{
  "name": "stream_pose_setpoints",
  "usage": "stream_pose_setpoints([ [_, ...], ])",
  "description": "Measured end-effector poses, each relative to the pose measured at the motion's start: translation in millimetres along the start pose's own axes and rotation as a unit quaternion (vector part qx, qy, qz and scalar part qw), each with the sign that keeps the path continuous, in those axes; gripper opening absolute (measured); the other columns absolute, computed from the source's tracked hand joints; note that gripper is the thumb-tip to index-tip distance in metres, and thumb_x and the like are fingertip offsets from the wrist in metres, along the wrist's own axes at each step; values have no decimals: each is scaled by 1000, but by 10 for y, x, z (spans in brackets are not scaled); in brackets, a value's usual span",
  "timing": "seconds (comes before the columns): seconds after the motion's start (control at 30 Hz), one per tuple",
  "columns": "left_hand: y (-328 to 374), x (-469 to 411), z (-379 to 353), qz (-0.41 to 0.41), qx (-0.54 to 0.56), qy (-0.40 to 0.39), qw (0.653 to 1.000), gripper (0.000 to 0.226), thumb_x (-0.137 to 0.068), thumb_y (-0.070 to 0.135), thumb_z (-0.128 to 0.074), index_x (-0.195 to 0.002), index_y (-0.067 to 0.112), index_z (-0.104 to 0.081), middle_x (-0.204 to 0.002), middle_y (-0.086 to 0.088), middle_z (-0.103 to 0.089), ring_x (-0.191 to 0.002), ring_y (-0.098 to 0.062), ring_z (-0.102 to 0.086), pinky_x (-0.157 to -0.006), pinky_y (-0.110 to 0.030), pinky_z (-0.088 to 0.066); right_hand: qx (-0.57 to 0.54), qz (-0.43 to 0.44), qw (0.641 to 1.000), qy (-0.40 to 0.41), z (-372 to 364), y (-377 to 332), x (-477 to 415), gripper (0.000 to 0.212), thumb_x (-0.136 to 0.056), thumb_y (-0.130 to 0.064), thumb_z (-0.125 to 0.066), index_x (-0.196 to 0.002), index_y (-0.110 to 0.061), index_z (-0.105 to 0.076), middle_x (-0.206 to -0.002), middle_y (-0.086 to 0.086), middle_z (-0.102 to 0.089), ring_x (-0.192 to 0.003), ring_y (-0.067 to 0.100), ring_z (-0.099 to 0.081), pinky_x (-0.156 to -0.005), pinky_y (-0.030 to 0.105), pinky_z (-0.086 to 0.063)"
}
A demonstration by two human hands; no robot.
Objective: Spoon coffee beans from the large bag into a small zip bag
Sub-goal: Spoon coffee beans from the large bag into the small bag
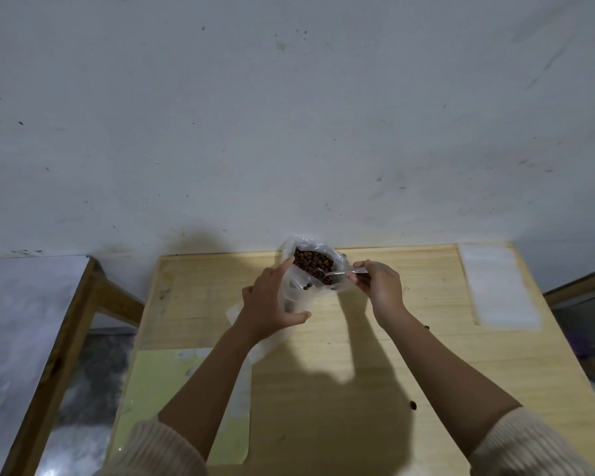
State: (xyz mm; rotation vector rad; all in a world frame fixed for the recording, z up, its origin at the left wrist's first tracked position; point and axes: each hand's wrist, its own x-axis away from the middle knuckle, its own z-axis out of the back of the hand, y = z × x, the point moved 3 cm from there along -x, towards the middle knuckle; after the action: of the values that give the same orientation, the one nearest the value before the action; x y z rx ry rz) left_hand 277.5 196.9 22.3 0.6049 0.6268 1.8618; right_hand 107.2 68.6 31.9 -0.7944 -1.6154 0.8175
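Note:
The large clear bag [337, 259] of brown coffee beans [313, 261] stands open at the far edge of the wooden table [375, 338]. My left hand [272, 304] grips a small clear zip bag [294, 295] upright just in front of it; a few beans show inside. My right hand [380, 283] pinches the handle of a metal spoon [340, 273], whose bowl points left toward the beans at the mouth of the large bag.
A flat white zip bag [498, 286] lies at the table's far right. A pale green sheet [158, 389] covers the near left. Loose beans [413, 404] lie on the wood. A grey wall rises behind, and a second wooden table [59, 355] stands to the left.

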Motion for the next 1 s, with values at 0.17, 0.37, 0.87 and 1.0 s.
stream_pose_setpoints([
  [0.17,6,-58,21,-2,-6,-1,1000,101,-56,58,-68,-143,38,-21,-117,11,-44,-107,-7,-42,-90,-35,-28,-23,17,999,27,86,-146,-81,30,-96,-6,-42,-73,-3,-61,-71,15,-61,-58,18,-62,-65,19,-57],
  [0.37,5,-120,29,0,-16,-1,1000,102,-56,58,-69,-143,39,-20,-116,11,-43,-106,-7,-41,-89,-35,-27,-29,70,997,-5,83,-383,-85,31,-98,-11,-41,-76,-3,-60,-67,15,-57,-49,11,-60,-59,17,-54],
  [0.87,20,-81,58,11,-7,10,1000,102,-55,59,-68,-142,42,-19,-123,11,-43,-114,-9,-40,-89,-35,-25,18,182,981,-64,47,-414,1,22,-97,-7,-44,-82,-1,-59,-77,16,-61,-57,15,-59,-61,21,-53],
  [1.0,3,-32,66,14,-7,9,1000,101,-56,56,-69,-142,45,-17,-120,11,-42,-111,-7,-40,-89,-34,-24,78,209,974,-47,123,-303,-5,22,-97,-12,-47,-82,-11,-64,-81,5,-65,-71,18,-62,-69,22,-54],
])
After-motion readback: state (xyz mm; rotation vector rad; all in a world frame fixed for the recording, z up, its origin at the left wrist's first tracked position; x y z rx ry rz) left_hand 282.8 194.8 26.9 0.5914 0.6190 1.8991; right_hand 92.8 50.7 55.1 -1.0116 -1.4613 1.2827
